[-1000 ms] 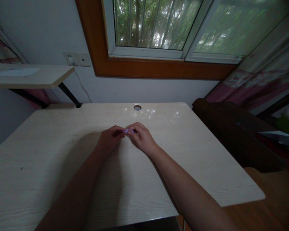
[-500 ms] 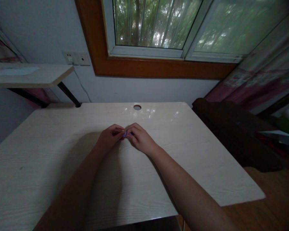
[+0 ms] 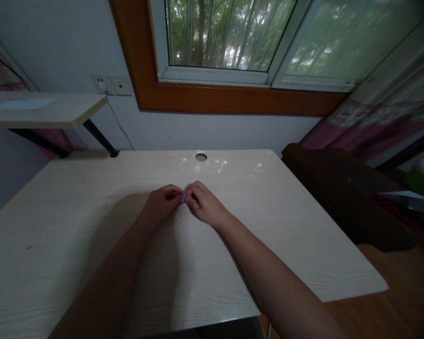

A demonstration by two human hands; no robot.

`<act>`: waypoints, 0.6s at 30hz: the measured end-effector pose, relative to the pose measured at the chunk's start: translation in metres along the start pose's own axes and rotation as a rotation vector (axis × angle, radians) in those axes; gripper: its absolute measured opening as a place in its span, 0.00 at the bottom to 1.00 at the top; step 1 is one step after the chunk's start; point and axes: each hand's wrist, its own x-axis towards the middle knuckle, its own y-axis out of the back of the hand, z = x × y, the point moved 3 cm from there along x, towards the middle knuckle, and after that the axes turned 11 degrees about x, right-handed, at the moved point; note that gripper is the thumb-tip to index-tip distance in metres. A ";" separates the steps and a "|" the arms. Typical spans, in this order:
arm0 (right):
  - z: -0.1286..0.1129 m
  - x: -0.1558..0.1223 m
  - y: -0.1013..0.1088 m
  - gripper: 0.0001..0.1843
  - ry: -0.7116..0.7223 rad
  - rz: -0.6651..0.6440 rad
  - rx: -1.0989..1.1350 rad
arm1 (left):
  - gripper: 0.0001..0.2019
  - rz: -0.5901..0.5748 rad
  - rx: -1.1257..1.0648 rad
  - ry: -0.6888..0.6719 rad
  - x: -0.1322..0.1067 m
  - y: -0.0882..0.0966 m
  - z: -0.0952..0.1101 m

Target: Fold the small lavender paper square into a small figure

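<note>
1. Any writing on the pale, flat, paper-like sheet is too dim and slanted to read; it lies on the light wood-look raised shelf with black legs, cut off by the left edge.
2. The white double wall socket has a plug in its left half, with a thin white cable running down toward the desk; its markings are too small to make out.
3. At the right edge, a rounded green-and-white object sits behind a grey-white angular object; both are blurred, and I cannot tell whether either is a container or what it holds.
4. The small purple piece is between the two hands, over the middle of the pale wood-grain desk. Fingers cover most of it, so its full shape and material cannot be told.
5. The bare left hand has thumb and forefinger closed together on the piece's left side.
6. The bare right hand pinches the other side, its remaining fingers curled and partly hidden.
7. Beyond the hands is a round desk hole. Both forearms are cut off below.
</note>
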 end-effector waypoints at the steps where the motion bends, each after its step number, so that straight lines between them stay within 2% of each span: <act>1: 0.000 0.000 0.000 0.07 -0.004 0.000 -0.002 | 0.12 0.000 0.008 -0.005 0.000 0.000 -0.001; 8: 0.001 0.000 0.001 0.07 -0.015 0.016 -0.007 | 0.10 -0.004 -0.055 -0.011 0.000 0.001 -0.002; 13: 0.006 0.001 0.004 0.05 -0.023 0.080 0.015 | 0.11 -0.053 -0.163 -0.052 -0.002 -0.001 -0.001; 18: 0.009 0.001 0.006 0.03 -0.019 0.124 0.036 | 0.12 -0.021 -0.123 -0.050 -0.002 -0.001 -0.003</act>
